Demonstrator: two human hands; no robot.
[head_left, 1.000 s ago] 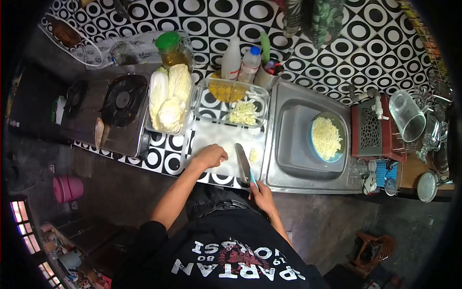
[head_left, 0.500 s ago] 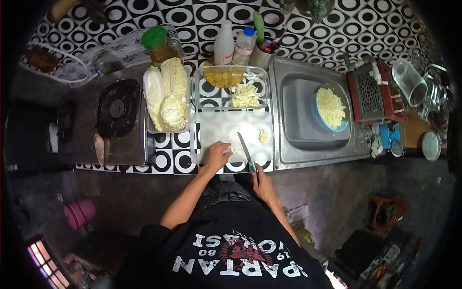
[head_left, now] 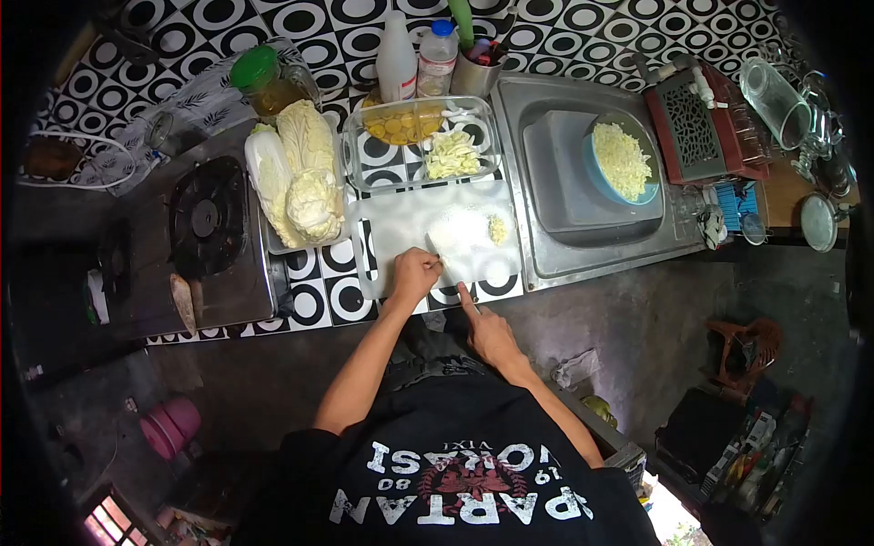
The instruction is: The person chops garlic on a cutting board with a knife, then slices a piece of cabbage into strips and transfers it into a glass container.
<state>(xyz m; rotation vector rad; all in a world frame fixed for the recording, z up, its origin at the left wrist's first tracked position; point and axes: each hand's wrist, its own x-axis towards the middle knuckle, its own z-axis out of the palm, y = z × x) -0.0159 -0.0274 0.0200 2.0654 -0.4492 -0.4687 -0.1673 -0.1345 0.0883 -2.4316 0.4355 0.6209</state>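
While hands (head_left: 417, 273) (head_left: 493, 335) crowd board (head_left: 393, 223) edge, sink (head_left: 546, 275) beside

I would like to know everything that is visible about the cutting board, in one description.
The cutting board is a thin, cloudy-white rectangle, apparently plastic, with a long slot near its left end. It lies flat on the tiled counter, in front of the glass dish and left of the sink. Light glares on its middle. Chopped pale bits lie toward its right end. The left hand is over its front part; contact is unclear.
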